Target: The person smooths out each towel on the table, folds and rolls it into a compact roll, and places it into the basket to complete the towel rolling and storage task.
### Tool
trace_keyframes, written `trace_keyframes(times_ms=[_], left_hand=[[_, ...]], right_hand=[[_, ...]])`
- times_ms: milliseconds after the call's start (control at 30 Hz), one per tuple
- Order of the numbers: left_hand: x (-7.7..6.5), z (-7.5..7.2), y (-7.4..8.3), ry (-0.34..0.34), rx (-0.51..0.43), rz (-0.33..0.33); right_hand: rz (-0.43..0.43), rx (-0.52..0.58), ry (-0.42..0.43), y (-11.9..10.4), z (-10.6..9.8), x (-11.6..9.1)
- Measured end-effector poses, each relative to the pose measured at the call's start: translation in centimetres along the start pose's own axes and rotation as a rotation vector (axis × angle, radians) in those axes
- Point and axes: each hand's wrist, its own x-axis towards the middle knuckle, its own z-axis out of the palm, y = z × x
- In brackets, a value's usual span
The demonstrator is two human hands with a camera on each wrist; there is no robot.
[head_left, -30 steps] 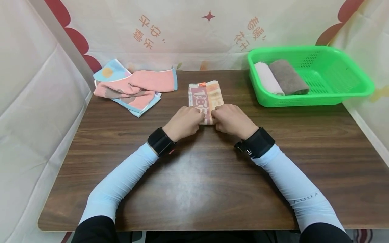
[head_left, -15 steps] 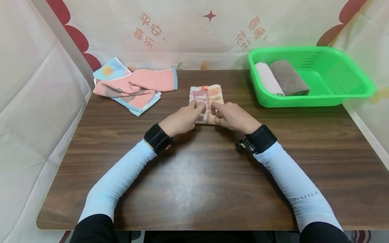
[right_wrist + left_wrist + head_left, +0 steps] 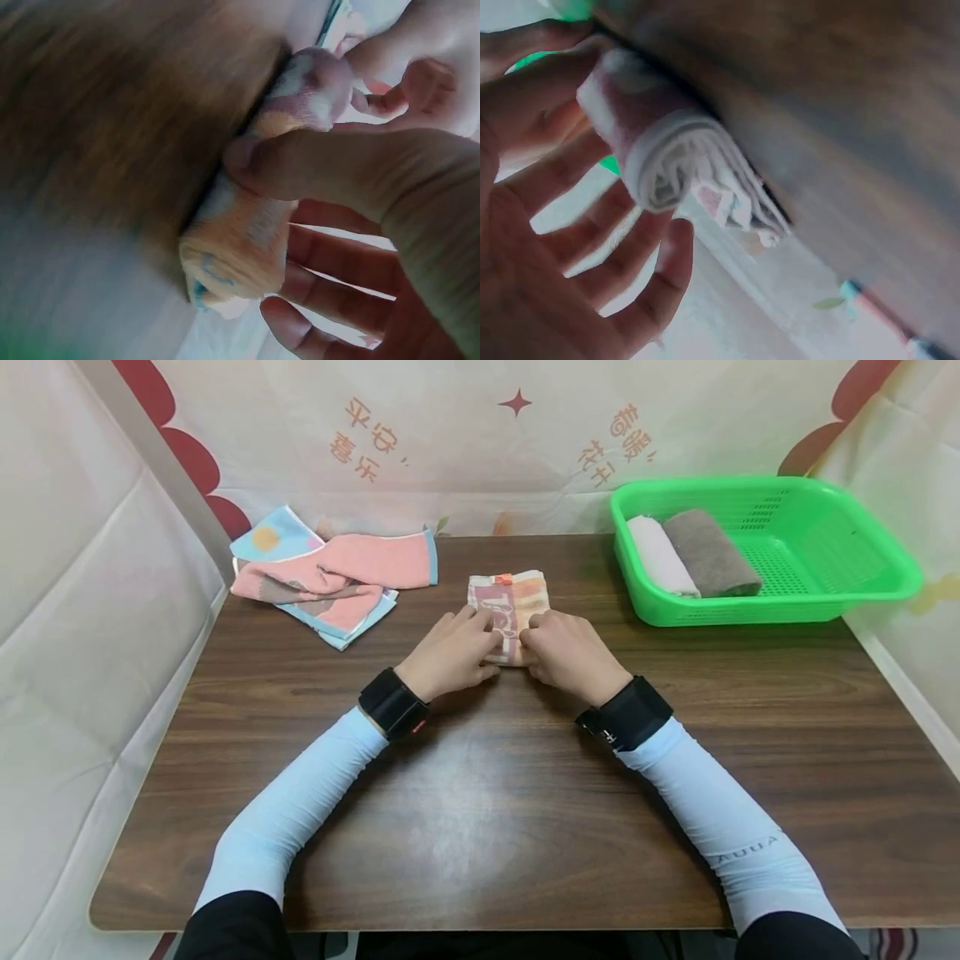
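Observation:
A small towel (image 3: 517, 602) in pink, orange and white lies mid-table, its near end rolled up. In the left wrist view the roll (image 3: 645, 105) shows its spiral end, with the rest flat on the table beyond. My left hand (image 3: 452, 653) grips the roll's left part between thumb and fingers. At the right part, my right hand (image 3: 572, 653) holds it too; in the right wrist view the thumb (image 3: 300, 169) presses the near side of the orange roll (image 3: 240, 244) while the fingers (image 3: 337, 259) reach over the opposite side.
A loose pink and blue towel pile (image 3: 375, 560) lies at the back left. At the back right stands a green plastic basket (image 3: 795, 610) holding a white rolled towel (image 3: 662, 556) and a grey one (image 3: 711, 553). A patterned cloth (image 3: 480, 452) hangs behind the table.
The towel's far edge is slightly nearer than a second ago. Half a second ago the fingers were lifted and extended over the towel; now both hands are bent down over its near end again.

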Motion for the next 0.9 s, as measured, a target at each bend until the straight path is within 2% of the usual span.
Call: trace_keyframes(times_ms=[167, 267, 333, 500, 567, 667, 733, 900], left_hand=[[0.1, 0.1, -0.1, 0.023, 0.019, 0.025], [-0.1, 0.0, -0.4, 0.048, -0.035, 0.039], [-0.1, -0.1, -0.5, 0.036, -0.100, 0.042], [0.0, -0.4, -0.7, -0.099, -0.255, 0.006], [0.0, -0.6, -0.7, -0.160, -0.307, -0.017], [0.0, -0.8, -0.6, -0.238, -0.360, -0.075], [-0.1, -0.9, -0.6, -0.266, -0.373, -0.109], [0.0, -1.0, -0.7, -0.254, -0.348, -0.149]], right_hand=[[-0.010, 0.045, -0.009, 0.3, 0.1, 0.3], [0.016, 0.110, -0.077, 0.6, -0.2, 0.5], [0.049, 0.180, -0.123, 0.9, -0.5, 0.5], [0.057, 0.340, -0.157, 1.7, -0.6, 0.3], [0.048, 0.366, -0.166, 1.9, -0.5, 0.3], [0.037, 0.346, -0.147, 1.8, -0.6, 0.5], [0.009, 0.281, -0.090, 1.5, -0.7, 0.4], [-0.075, 0.094, 0.102, 0.4, -0.7, 0.2]])
